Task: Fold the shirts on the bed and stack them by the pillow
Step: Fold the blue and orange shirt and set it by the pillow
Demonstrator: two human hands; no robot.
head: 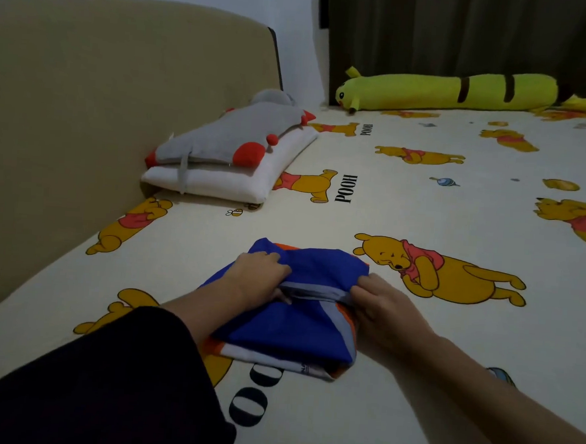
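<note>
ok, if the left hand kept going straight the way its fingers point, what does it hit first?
The left hand points right along the blue shirt, so it would probably meet the right hand gripping the same fold; depth is unclear.

Blue shirt (288, 328): thin matt woven cloth, smooth, with orange and grey fabric bands, creased where gripped by left hand (259, 276) and right hand (382, 306). Bed sheet (422, 212): smooth matt printed cotton-like cloth; headboard (103, 107): beige, fine-textured matt upholstery. Grey pillow (235, 132) and yellow bolster (447, 90): soft plush, slightly fuzzy; white pillow (218, 181): matt plain cloth; curtain (468, 30): dark, matt, pleated fabric.
</note>
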